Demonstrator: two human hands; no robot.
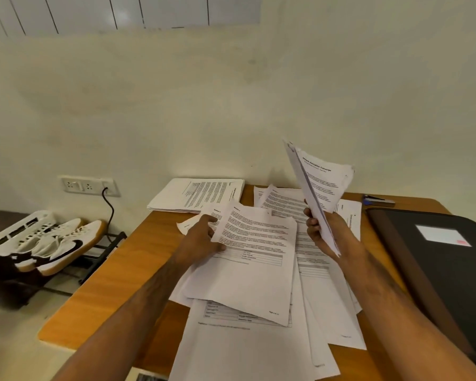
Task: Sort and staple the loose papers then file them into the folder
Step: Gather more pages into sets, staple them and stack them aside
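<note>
Loose printed papers point(259, 339) lie spread over the middle of the wooden table point(116, 276). My left hand point(204, 240) pinches the left edge of the top sheet point(256, 259), thumb on the page. My right hand point(327, 232) grips a small bundle of sheets point(319, 185) and holds it upright above the table. A neat stack of papers point(198, 195) sits at the table's far edge. The closed black folder point(445, 270) with a white label lies at the right. A stapler point(378, 200) rests just behind the folder.
The table stands against a cream wall. To the left, on the floor, a low black rack carries white shoes point(58, 246) and a white basket point(14, 229). A wall socket point(90, 185) with a black cable plugged in is left of the table.
</note>
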